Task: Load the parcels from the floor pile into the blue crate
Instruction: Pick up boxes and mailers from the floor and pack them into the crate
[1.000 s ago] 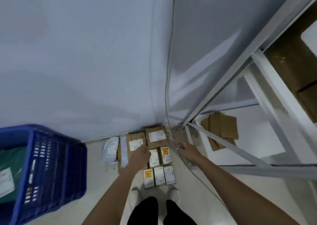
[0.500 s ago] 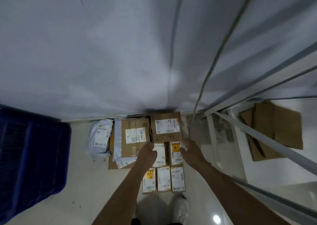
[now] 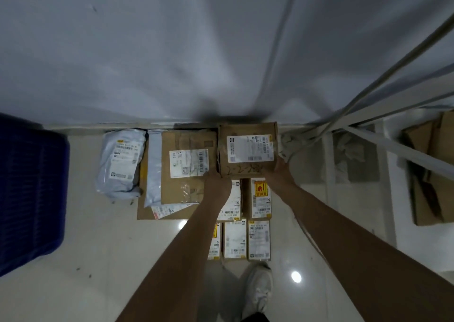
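A brown cardboard box with a white label and handwriting stands against the wall at the back of the floor pile. My left hand grips its near left corner and my right hand grips its near right corner. Left of it lie a flat cardboard parcel, a white plastic mailer and a grey poly bag. Several small labelled boxes lie in rows under my forearms. The blue crate stands at the far left, partly cut off.
A white metal rack frame stands at the right, with flattened cardboard on the floor behind it. A cable runs down the grey wall to the corner. My white shoe is below the small boxes.
The view has dropped closer to the pile. Both hands moved forward from the small boxes and closed on the near corners of the back brown box.
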The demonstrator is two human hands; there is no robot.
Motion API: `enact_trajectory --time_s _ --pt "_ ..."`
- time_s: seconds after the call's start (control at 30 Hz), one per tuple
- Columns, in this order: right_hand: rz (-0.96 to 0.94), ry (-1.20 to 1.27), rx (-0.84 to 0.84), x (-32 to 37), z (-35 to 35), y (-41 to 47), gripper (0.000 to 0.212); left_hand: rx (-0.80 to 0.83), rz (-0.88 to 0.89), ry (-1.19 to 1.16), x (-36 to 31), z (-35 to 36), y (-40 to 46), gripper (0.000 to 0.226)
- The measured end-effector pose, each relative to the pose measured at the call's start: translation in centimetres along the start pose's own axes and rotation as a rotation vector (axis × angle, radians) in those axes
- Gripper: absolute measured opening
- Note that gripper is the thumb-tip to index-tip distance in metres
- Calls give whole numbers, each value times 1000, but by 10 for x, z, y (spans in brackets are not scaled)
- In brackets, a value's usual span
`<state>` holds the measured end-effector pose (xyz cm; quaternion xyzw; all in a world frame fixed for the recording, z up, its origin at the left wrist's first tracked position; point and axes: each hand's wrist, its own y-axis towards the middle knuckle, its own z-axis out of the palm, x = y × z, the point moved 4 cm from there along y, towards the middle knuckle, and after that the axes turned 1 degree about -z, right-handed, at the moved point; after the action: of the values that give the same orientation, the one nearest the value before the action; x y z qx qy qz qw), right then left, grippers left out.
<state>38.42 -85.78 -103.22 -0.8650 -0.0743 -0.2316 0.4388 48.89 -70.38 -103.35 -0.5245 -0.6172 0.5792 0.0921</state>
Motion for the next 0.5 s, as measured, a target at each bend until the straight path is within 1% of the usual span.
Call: enact_trajectory --time_s 0.13,0.2,0.27,0.37,0.43,0.5 --pt "65 65 -68 -8 -4 -3 48 23 28 -24 -9 -2 -9 22" --pt "93 66 -85 -10 -9 -6 47 30 10 -73 -9 -2 -9 23" --pt "122 69 -138 -10 -19 -12 46 49 -17 -148 -12 -1 -12 25" --pt "88 85 -209 -11 -34 -26 41 103 41 -190 -22 -2 -25 26" --pt "66 172 -231 -8 -43 -44 38 118 78 -241 -31 -7 -41 27" --pt "50 285 -237 -1 -52 -67 28 128 102 -282 -39 -15 -61 21"
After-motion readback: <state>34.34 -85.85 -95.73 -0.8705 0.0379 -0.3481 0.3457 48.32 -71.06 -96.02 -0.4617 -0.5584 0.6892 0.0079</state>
